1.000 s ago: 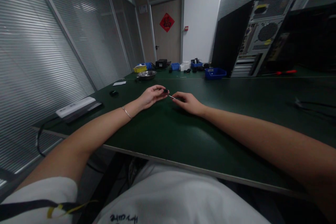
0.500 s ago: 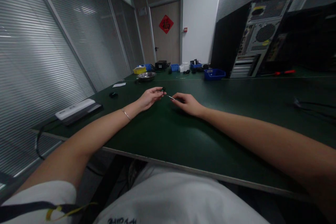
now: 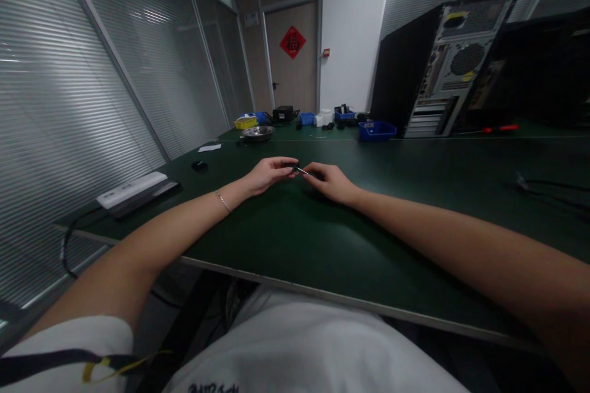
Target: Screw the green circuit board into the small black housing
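Over the green table point(image 3: 295, 245), my left hand point(image 3: 268, 176) pinches a small black part point(image 3: 294, 165) between thumb and fingers. The part is mostly covered by the fingertips, and its kind cannot be made out. My right hand point(image 3: 335, 184) is closed on a thin tool with a silvery metal shaft point(image 3: 302, 171), which points left. Its handle is hidden in the fingers. The shaft's tip meets the black part or lies right beside it; which of the two is too small to tell. Both hands are close together, fingertips nearly touching.
A metal bowl point(image 3: 257, 133), yellow bin point(image 3: 245, 122) and blue bin point(image 3: 377, 130) stand toward the back. A computer case point(image 3: 442, 67) rises at right, near a red-handled screwdriver point(image 3: 501, 129). Left are a white-and-grey device point(image 3: 136, 193) and a small black object point(image 3: 199, 166).
My left hand has moved slightly right and down, bringing the black part to the tool's tip; a small gap showed before. My right hand has barely moved.
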Demonstrator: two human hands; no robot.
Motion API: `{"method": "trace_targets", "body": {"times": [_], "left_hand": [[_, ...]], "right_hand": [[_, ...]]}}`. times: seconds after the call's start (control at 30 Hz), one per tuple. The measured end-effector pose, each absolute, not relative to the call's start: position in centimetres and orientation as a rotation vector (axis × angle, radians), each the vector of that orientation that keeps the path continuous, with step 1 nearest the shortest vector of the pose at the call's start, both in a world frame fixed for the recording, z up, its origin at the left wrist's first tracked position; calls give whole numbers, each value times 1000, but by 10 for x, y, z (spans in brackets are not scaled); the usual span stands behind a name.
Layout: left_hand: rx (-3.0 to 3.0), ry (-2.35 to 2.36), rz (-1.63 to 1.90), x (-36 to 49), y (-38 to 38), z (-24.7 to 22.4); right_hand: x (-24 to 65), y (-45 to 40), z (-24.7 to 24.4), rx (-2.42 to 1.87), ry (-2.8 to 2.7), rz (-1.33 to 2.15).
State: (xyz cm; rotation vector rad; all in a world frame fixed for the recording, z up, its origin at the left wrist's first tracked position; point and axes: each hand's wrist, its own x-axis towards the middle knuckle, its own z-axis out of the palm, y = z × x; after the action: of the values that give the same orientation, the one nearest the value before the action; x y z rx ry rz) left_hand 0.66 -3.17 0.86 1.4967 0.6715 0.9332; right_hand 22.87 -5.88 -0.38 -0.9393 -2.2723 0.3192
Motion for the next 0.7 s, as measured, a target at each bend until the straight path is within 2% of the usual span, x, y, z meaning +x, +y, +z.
{"method": "trace_targets", "body": {"times": [0.7], "left_hand": [[1411,631,729,5,-33,9]], "right_hand": [[232,-63,-2,-903,-2342,380]]}}
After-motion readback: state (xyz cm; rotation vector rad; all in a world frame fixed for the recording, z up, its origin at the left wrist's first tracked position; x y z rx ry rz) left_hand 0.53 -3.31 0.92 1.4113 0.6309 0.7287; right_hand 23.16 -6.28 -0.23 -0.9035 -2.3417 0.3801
